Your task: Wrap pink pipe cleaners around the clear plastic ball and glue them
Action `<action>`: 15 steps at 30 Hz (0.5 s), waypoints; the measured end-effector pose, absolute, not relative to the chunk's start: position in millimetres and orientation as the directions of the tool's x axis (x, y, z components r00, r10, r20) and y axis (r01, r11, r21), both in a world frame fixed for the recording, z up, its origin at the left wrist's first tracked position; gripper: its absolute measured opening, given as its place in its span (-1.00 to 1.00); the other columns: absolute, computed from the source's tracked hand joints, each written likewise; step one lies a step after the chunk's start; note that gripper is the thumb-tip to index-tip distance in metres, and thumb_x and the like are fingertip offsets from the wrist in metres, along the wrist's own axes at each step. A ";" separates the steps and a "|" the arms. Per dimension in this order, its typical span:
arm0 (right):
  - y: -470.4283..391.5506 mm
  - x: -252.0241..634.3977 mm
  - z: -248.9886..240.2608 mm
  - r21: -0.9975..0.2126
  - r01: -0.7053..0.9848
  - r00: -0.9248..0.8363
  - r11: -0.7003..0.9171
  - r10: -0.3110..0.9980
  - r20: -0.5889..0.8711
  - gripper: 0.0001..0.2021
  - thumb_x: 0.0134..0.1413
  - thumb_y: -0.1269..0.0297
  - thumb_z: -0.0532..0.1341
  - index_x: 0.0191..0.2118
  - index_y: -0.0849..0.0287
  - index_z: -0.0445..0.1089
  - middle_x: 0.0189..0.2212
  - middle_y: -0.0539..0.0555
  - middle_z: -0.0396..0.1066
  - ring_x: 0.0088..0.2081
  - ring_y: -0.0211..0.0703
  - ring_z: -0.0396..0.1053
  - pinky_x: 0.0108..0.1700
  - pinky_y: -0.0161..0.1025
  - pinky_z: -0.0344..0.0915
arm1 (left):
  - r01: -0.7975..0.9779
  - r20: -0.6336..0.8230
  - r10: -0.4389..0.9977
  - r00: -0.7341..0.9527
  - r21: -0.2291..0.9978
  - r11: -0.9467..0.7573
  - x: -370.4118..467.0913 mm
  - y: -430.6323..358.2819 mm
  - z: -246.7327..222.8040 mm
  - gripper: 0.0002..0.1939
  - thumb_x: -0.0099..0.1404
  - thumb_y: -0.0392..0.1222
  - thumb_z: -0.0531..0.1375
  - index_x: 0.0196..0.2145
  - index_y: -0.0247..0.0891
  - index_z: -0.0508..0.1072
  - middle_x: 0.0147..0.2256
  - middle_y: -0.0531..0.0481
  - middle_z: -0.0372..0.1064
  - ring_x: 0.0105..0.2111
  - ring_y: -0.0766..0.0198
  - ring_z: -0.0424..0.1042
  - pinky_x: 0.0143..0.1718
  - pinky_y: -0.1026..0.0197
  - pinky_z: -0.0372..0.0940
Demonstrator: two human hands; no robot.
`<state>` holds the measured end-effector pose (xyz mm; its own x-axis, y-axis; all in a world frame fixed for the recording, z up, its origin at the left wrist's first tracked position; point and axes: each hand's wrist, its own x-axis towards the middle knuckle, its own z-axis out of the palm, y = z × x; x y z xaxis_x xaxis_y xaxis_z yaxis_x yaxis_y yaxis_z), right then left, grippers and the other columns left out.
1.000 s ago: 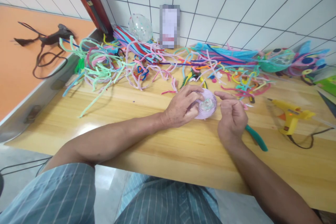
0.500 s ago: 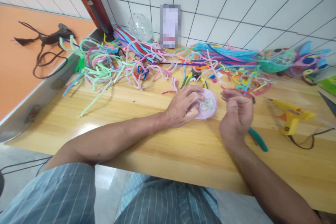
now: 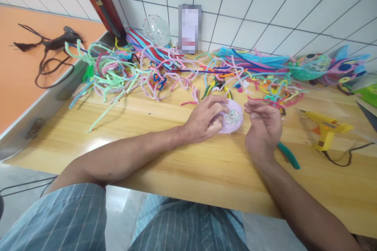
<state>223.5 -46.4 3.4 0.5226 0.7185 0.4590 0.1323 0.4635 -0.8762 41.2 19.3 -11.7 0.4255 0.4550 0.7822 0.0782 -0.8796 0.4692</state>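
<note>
A round, pale purple coiled disc with a whitish centre lies at the middle of the wooden table. My left hand grips its left edge with bent fingers. Just right of the disc is my right hand, its fingers partly curled and its palm turned toward the disc. The right fingertips come close to the disc's edge; whether they hold something thin cannot be made out. Yellow-and-black pliers lie behind the disc. A teal handle sticks out beside my right wrist.
Tangled fuzzy stems spread along the wall. A yellow glue gun with a cord lies at the right. A red flask, a clear dotted ball and a phone stand at the back.
My right hand has shifted slightly left, nearer the disc. My left hand keeps its grip on the disc, which has hardly moved.
</note>
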 end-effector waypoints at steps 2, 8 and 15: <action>-45.5 223.9 3.8 -0.883 0.104 0.538 0.458 0.721 0.437 -0.81 0.09 0.41 0.37 -0.19 -0.01 0.51 -0.14 -0.01 0.65 -0.07 -0.09 0.60 0.11 0.02 0.50 | 0.072 0.789 0.453 0.414 0.468 -0.881 41.8 19.1 -12.0 -0.73 0.39 -0.38 0.13 0.01 -0.18 0.40 0.10 -0.21 0.45 0.12 0.08 0.47 0.14 -0.06 0.44; -47.4 222.7 7.5 -0.892 0.087 0.538 0.444 0.733 0.417 -0.81 0.14 0.35 0.37 -0.11 0.04 0.54 -0.14 -0.01 0.65 -0.07 -0.13 0.60 0.07 -0.05 0.48 | 0.062 0.800 0.442 0.405 0.458 -0.887 42.6 18.4 -11.6 -0.70 0.37 -0.42 0.12 0.01 -0.19 0.39 0.09 -0.22 0.44 0.11 0.08 0.48 0.15 -0.05 0.43; -43.6 227.8 7.0 -0.867 0.171 0.548 0.468 0.686 0.478 -0.89 0.12 0.26 0.42 -0.26 0.02 0.49 -0.31 -0.05 0.57 -0.22 -0.14 0.54 -0.05 -0.07 0.50 | 0.069 0.792 0.448 0.414 0.464 -0.883 41.5 18.8 -10.4 -0.68 0.33 -0.43 0.13 -0.01 -0.19 0.39 0.08 -0.21 0.45 0.10 0.08 0.49 0.13 -0.05 0.44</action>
